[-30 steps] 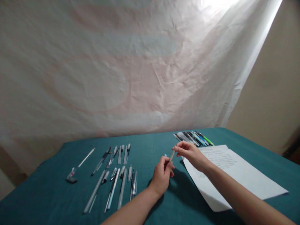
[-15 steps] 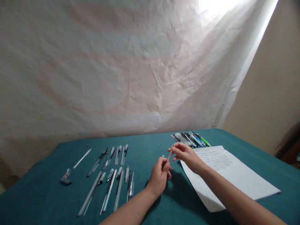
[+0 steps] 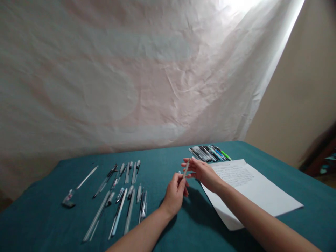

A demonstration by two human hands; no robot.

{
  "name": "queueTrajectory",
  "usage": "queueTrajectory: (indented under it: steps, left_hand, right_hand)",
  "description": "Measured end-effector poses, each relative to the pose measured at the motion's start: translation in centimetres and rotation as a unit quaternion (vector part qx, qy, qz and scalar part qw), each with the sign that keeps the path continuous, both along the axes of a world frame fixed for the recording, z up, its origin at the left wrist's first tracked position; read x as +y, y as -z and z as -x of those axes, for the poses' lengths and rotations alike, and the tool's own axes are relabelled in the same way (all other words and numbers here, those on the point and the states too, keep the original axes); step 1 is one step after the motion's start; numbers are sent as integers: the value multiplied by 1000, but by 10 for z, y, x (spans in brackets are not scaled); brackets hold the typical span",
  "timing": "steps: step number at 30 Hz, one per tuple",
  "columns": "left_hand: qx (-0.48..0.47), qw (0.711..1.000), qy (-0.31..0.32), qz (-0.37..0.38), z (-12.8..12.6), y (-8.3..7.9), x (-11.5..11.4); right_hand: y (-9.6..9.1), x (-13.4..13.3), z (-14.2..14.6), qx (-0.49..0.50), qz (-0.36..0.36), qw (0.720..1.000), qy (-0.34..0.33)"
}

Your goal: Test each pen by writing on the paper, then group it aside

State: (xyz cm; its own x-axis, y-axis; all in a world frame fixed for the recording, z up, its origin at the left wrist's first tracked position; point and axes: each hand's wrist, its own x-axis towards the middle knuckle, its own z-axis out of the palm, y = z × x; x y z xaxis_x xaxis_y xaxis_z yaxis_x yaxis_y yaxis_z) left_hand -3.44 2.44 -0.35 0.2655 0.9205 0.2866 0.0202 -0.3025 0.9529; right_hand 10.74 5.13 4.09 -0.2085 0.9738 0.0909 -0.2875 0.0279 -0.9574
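Observation:
Both my hands meet over the middle of the teal table. My left hand is closed in a pinch on the lower end of a thin pale pen part, with a small clear piece showing above its fingers. My right hand pinches the upper end of the same thin part with thumb and fingertips. The part tilts up between the two hands, a little above the cloth.
Several taken-apart pens and clear barrels lie in rows at the left, with a lone refill and a small clip farther left. A written sheet of paper lies at the right; a bundle of pens sits behind it. A white sheet hangs behind.
The view has drifted, so everything sits slightly left and lower. Both hands keep their hold on the thin part and have drawn a little closer together.

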Motion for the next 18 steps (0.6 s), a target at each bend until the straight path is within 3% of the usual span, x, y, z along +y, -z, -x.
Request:
queueTrajectory:
  steps: [3,8,14,18]
  left_hand:
    - [-5,1000,3,11,0,0,1]
    - [-6,1000,16,11,1,2,2]
    - [-40,998,20,49,-1,2,7]
    - [-37,997,30,58,-2,0,7]
  right_hand:
    - [0,-1,3,3,-24,1000,-2]
    - [3,1,1,-34,-23,997,66]
    - [7,4,1,28,18,999,11]
    - [10,6,0,-9,-10,999,51]
